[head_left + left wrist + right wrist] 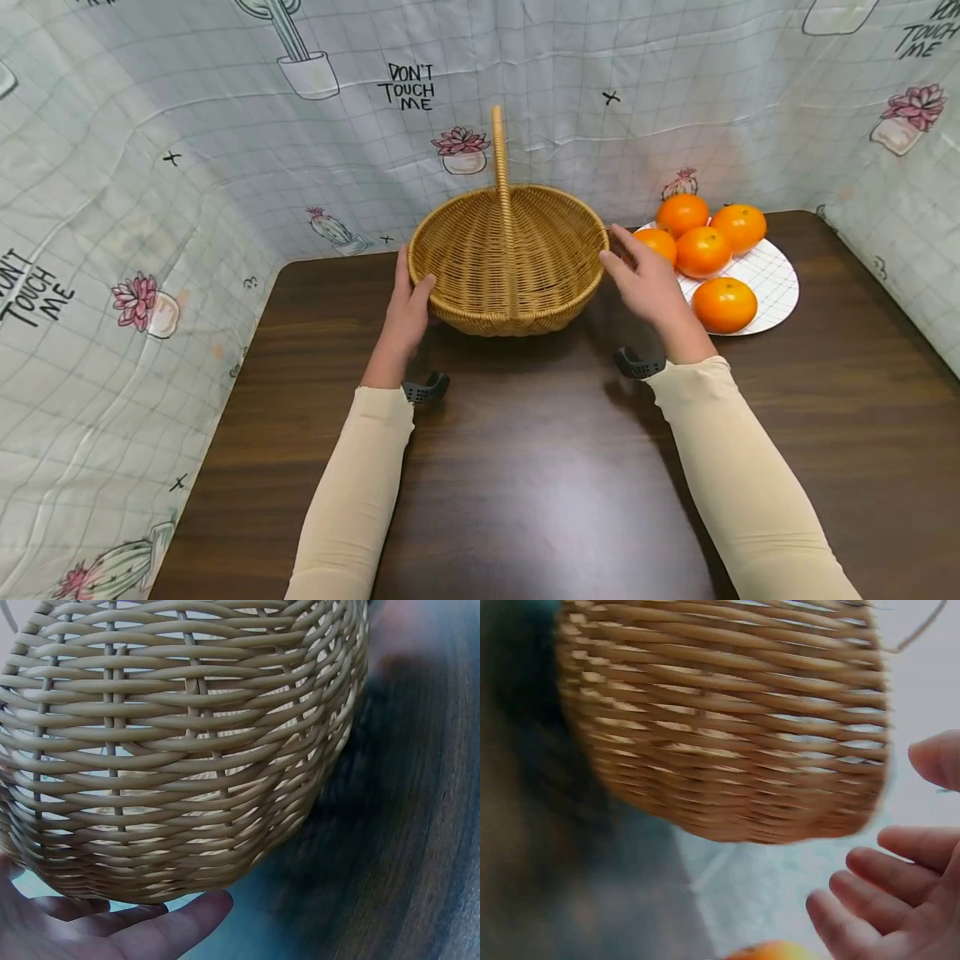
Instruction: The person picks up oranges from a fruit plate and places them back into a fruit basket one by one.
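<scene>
A wicker basket (465, 250) with a tall arched handle (501, 158) stands at the back of the dark table. At its left side, my left hand (405, 317) lies against the wall, thumb near the rim and fingers fairly straight. The left wrist view shows those fingers (165, 926) along the woven side, partly hidden by it. On the opposite side is my right hand (648, 283), close to the rim. A gap separates its spread fingers (900, 877) from the basket in the right wrist view, and nothing lies between thumb and fingers.
Right of the basket, a white plate (776, 287) carries several oranges (724, 305), close beside my right wrist. Part of one orange (772, 951) shows low in the right wrist view. Patterned white cloth (562, 92) hangs behind and at both sides of the table (555, 467).
</scene>
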`<state>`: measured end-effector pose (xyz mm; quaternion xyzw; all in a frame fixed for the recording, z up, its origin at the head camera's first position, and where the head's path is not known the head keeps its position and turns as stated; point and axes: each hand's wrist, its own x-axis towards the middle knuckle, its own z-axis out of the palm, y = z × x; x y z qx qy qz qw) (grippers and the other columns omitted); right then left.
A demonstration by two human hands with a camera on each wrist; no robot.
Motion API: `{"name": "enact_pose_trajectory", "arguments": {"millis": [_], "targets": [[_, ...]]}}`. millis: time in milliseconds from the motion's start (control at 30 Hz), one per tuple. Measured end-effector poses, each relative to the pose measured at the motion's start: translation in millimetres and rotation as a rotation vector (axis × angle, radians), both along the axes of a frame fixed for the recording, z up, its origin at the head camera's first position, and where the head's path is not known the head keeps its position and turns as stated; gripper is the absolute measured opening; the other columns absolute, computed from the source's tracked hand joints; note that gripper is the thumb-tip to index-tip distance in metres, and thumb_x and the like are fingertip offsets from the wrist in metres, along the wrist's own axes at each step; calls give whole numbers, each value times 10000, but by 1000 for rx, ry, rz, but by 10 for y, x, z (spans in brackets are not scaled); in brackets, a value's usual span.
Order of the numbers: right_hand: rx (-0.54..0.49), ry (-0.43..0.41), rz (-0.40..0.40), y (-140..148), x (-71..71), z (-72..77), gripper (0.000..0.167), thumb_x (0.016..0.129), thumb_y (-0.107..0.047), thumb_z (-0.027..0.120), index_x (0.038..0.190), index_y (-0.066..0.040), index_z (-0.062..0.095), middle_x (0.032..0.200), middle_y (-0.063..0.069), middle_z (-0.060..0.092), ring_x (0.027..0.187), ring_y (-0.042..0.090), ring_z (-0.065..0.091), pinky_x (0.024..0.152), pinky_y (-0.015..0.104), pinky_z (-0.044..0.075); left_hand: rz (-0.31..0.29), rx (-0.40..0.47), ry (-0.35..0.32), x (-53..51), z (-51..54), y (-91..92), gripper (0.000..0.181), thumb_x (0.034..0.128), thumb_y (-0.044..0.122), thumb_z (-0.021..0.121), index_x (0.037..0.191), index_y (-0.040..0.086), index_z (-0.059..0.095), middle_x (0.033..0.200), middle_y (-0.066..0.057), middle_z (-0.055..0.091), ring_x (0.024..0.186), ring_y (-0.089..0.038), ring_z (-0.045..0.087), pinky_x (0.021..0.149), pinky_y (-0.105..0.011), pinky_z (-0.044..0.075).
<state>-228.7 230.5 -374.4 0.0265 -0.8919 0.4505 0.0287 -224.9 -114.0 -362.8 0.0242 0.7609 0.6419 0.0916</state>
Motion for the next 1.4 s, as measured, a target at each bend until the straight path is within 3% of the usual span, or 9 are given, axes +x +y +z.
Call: {"name": "enact_pose_trajectory", "arguments": {"millis": [233,400,633,1000,1200,1400], "targets": [[156,44,-85,305,105,199,586,974,-432,483,1501,-197,384,1536,152,374,1376,438,353,1103,608,273,-23,37,8,11,24,-18,692,1045,330,386,1547,372,-89,1638,-109,36,1378,-408,383,1021,-560,428],[277,-19,-99,586,165,236,630,956,-438,508,1501,-150,375,1511,222,379,1334,501,350,1072,651,258,-20,39,5,9,-13,-31,691,1045,311,397,1545,388,-74,1639,-97,40,1389,-402,368,1028,-563,421],[367,-183,-60,922,239,239,791,915,-549,551,1519,-98,312,1502,313,315,1260,560,338,1002,681,281,-22,43,22,21,-29,-27,694,1041,327,405,1549,375,-65,1638,-91,47,1391,-410,362,1025,-572,418],[392,-275,-28,1141,272,171,819,905,-507,588,1515,-50,290,1450,351,347,1244,524,338,995,671,292,-20,87,35,15,-25,-22,696,1043,279,409,1554,364,-56,1636,-110,50,1377,-432,371,1018,-591,413],[401,-391,49,1185,301,91,824,880,-481,646,1498,-54,307,1413,327,363,1136,477,388,947,635,355,-36,112,14,-6,-145,-48,705,1035,296,433,1539,419,-43,1640,-81,52,1390,-407,365,1028,-586,406],[429,-380,92,1189,265,42,798,852,-420,701,1466,-53,347,1310,306,432,1082,454,401,929,596,354,-7,120,59,-115,-309,-78,680,1019,346,473,1496,531,26,1637,-32,91,1374,-376,402,1004,-581,431]]}}
